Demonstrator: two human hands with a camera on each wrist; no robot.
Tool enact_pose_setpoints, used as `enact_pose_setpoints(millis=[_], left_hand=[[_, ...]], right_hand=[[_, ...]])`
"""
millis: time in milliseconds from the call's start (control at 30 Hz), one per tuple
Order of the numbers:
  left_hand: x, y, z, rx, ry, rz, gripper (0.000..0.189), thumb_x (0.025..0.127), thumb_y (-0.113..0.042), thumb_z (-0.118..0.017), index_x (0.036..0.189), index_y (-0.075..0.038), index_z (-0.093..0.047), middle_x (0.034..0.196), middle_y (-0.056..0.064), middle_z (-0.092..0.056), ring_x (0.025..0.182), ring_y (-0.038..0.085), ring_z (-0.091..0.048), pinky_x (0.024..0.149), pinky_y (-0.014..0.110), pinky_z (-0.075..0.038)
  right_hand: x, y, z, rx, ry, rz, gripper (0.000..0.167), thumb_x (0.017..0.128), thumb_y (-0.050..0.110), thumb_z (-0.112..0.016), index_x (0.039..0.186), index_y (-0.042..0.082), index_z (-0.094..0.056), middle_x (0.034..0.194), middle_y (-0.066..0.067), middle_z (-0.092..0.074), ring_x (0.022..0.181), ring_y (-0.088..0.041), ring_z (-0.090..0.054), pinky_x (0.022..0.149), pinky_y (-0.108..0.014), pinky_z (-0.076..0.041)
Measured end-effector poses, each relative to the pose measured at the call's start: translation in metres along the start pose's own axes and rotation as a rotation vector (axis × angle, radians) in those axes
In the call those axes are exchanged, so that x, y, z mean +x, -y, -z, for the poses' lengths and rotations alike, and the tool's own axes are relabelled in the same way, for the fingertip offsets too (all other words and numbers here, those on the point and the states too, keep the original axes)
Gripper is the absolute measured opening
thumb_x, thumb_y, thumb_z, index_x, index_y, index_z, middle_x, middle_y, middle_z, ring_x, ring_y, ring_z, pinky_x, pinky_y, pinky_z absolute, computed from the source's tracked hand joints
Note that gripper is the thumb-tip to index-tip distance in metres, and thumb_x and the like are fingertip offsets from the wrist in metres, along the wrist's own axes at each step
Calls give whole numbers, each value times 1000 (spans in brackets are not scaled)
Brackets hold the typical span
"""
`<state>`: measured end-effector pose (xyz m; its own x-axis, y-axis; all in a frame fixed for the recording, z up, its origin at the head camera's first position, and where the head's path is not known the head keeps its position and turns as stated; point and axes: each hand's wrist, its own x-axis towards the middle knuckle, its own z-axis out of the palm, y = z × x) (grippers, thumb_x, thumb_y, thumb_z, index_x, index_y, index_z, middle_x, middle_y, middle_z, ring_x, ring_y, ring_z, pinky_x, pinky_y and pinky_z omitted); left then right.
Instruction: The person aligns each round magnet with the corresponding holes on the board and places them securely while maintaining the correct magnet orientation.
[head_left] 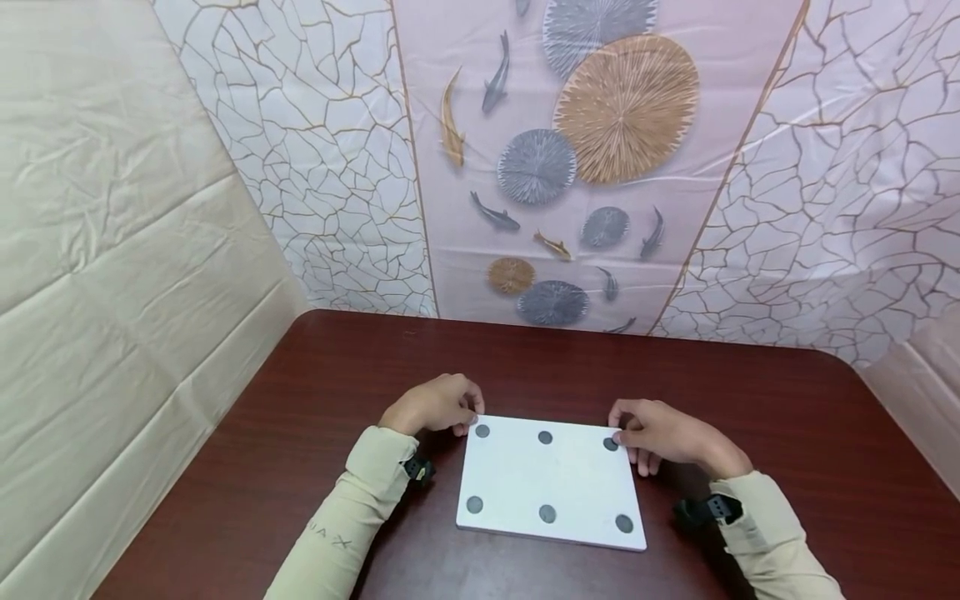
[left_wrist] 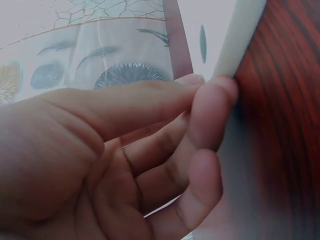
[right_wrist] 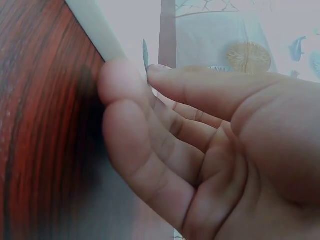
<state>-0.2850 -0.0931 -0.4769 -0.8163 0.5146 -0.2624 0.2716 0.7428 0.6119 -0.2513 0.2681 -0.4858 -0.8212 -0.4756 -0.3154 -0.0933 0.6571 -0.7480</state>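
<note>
A thin white rectangular board (head_left: 546,473) with several round grey dots lies at the middle of the table, its longer sides running left to right. At its far left corner my left hand (head_left: 437,404) pinches the edge between thumb and curled fingers. My right hand (head_left: 667,433) holds the far right corner likewise, its thumb beside a grey dot (head_left: 611,444). In the left wrist view the board's pale edge (left_wrist: 239,40) runs up from the fingertips. The right wrist view shows the thumb on the board's face and fingers under its edge (right_wrist: 95,30).
The dark red-brown table (head_left: 300,467) has glossy wood grain and rounded far corners. Behind it hangs a patterned cloth (head_left: 536,242) with fish and round leaf shapes. A cream cloth wall (head_left: 112,292) rises on the left. Dark devices are strapped to the left wrist (head_left: 417,469) and right wrist (head_left: 708,510).
</note>
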Motion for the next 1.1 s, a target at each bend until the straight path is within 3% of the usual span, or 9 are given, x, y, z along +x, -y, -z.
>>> enact_pose_setpoints(millis=[233,400,600,733,867,1000,1100], left_hand=[[5,0,-2,-17,-50,16,10,102,-4,-68,95,-9,-74,73,6,-70,66,16,-63,61,28,-46],[6,3,0,6,-88,24,13,104,-9,-66,97,-13,-76,76,5,-69,66,16,-62,63,29,-48],[5,3,4,93,-181,54,12,105,-23,-67,105,-21,-78,104,-1,-74,89,17,-65,81,38,-54],[4,0,7,107,-294,60,13,105,-28,-68,111,-21,-78,112,-3,-75,99,16,-67,89,42,-55],[2,-5,9,92,-463,5,15,104,-27,-70,112,-17,-78,107,0,-75,99,19,-71,85,42,-58],[1,-10,13,141,-639,-51,30,105,-34,-69,126,-14,-75,125,8,-72,116,28,-69,93,49,-57],[1,-12,16,205,-736,-70,45,105,-43,-67,139,-14,-69,139,12,-67,129,33,-62,105,54,-51]], right_hand=[[-2,-3,2,-6,-25,5,10,104,8,-66,110,2,-60,71,-10,-63,56,-25,-66,53,-38,-57],[1,-1,5,-72,-71,21,7,104,7,-65,109,3,-63,72,-7,-62,57,-24,-64,53,-38,-56],[-1,5,9,-211,-174,32,9,105,13,-64,109,5,-66,80,-3,-65,67,-19,-60,57,-36,-52],[-1,13,10,-326,-303,77,13,104,14,-66,112,4,-68,92,-4,-70,81,-20,-64,70,-40,-53],[-1,21,9,-377,-442,82,32,106,22,-65,130,1,-63,123,-18,-65,106,-35,-65,89,-56,-54],[-4,28,9,-389,-559,83,53,107,36,-63,147,2,-52,148,-29,-45,132,-48,-49,102,-71,-41],[-5,30,10,-426,-644,108,67,104,47,-66,152,4,-48,157,-30,-37,141,-54,-39,105,-78,-33]])
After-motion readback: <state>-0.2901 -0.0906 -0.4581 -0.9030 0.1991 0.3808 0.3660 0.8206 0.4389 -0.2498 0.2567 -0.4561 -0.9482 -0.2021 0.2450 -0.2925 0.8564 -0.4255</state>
